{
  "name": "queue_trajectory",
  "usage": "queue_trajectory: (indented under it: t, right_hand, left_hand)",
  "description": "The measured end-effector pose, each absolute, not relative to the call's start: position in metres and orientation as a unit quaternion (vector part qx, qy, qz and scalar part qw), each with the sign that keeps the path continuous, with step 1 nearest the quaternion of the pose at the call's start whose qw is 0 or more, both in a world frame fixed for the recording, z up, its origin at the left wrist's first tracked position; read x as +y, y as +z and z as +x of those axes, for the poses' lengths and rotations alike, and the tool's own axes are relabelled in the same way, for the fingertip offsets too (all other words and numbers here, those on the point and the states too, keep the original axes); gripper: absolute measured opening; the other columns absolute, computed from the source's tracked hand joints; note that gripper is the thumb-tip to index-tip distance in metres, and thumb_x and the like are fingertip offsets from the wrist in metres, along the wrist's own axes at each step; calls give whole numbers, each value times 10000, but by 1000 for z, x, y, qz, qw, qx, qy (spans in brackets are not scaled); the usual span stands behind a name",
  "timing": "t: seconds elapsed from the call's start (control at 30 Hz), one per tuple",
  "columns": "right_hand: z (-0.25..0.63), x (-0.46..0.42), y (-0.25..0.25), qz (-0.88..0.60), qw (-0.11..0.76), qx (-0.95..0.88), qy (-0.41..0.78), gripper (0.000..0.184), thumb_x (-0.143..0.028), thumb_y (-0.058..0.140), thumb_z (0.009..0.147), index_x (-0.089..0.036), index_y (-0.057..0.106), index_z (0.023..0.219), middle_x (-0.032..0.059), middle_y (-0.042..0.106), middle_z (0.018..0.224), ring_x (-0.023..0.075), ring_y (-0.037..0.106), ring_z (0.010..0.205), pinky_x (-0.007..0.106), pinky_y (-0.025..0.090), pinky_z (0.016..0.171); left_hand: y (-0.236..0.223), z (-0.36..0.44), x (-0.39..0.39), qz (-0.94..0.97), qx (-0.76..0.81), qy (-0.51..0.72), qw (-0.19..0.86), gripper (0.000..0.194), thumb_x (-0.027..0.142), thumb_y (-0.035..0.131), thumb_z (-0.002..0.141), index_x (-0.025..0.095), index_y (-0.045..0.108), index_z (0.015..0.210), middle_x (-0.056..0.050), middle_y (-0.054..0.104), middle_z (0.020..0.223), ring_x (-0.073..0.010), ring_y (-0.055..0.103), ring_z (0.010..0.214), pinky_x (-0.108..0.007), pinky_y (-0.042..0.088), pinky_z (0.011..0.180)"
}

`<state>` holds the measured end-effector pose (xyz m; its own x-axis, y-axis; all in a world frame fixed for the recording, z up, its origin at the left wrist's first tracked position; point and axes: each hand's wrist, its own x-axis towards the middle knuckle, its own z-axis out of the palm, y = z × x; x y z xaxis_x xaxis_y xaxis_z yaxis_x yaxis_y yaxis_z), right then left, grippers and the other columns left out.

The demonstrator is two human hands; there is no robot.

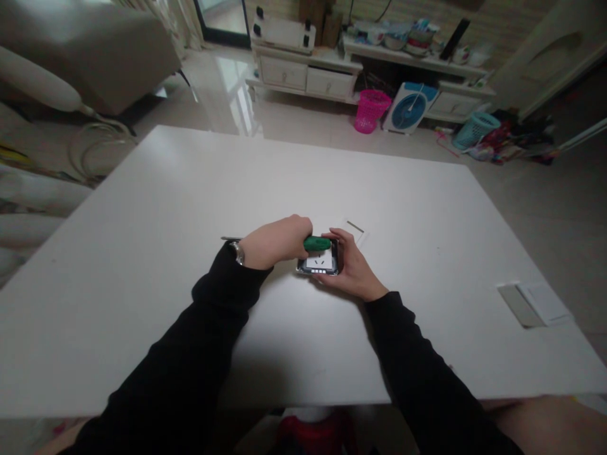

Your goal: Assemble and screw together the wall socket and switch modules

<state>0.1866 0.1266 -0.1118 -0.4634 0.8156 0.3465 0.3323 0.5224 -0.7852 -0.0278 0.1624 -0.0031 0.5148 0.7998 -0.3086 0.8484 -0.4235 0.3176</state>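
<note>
My left hand (284,240), with a watch at its wrist, is closed around a screwdriver. Its green handle (317,244) sticks out to the right over the socket, and a thin metal shaft (231,239) shows past the wrist on the left. A wall socket (320,260) with a white face and dark surround lies under the handle, near the middle of the table. My right hand (349,268) grips that socket by its right side, thumb at the near edge and fingers at the far edge. Part of the socket is hidden by the handle and my left hand.
Just beyond my right hand lies a thin white frame (359,232) on the white table (199,183). A grey and white flat panel (533,305) rests near the right edge. Past the table stand a pink basket (370,110), a blue fan (408,109) and a low cabinet (303,74).
</note>
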Motion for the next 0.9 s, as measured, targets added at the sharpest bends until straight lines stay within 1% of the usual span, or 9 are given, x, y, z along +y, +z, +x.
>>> queue_trajectory:
  t: [0.17,0.33,0.5,0.73,0.9]
  right_hand:
    - [185,125,-110,-366,367,-790,327,1001,-312,894,704,-365,288,1498,131,568,1406,352,582,1321,618,488,1111]
    - [186,125,-109,-364,367,-788,334,991,-282,884,703,-351,300,1501,126,592,1382,348,599,1293,619,487,1106]
    - [186,127,-111,-359,375,-781,347,1014,-295,909,683,-362,309,1497,121,596,1379,358,584,1306,630,476,1115]
    - [186,128,-114,-353,382,-785,337,1000,-334,916,687,-375,331,1497,114,574,1382,360,568,1324,633,463,1134]
    - [186,128,-113,-357,379,-790,323,995,-322,914,683,-367,338,1493,114,585,1370,357,579,1307,623,476,1118]
  left_hand:
    - [-3,-28,162,836,488,-68,241,238,277,670,810,117,794,936,-138,764,788,-194,640,648,-300,394,603]
    - [-4,-30,163,836,489,-48,247,231,309,678,812,117,784,884,-123,744,738,-173,595,596,-291,362,568]
    - [-6,-32,165,835,484,-44,259,189,276,679,801,124,776,857,-104,734,719,-167,596,602,-282,355,570]
    - [-6,-32,164,832,491,-39,255,261,332,645,856,117,790,891,-115,740,743,-171,588,613,-291,350,580]
    - [-2,-31,162,828,494,-41,260,245,314,658,850,115,791,904,-107,742,742,-162,578,612,-288,345,582]
